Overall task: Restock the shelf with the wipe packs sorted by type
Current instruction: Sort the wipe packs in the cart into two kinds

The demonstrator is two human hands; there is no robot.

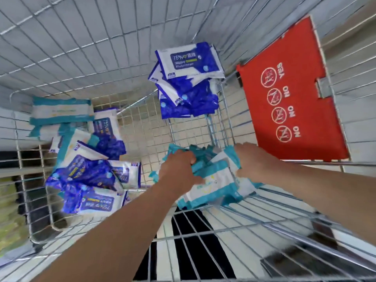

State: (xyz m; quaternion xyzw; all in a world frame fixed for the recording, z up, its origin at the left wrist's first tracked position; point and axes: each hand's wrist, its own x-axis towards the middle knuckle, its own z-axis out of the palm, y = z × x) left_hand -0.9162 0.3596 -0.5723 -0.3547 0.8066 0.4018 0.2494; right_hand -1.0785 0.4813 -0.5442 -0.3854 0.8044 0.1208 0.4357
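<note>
Teal wipe packs (211,180) gripped by L hand (179,167), R hand (252,161), wire cart (203,237), tiled floor (154,139)

The tips of the fingers of the left hand (179,167) and right hand (252,161) were hidden among the teal-and-white plastic wipe packs (211,181) at lower centre, whose print was too blurred to read. The forearms ran off the bottom and right edges. The blue-and-white plastic wipe packs (91,178) at lower left were smeared. The silver wire shopping cart (81,47) was cropped on every side.
</note>
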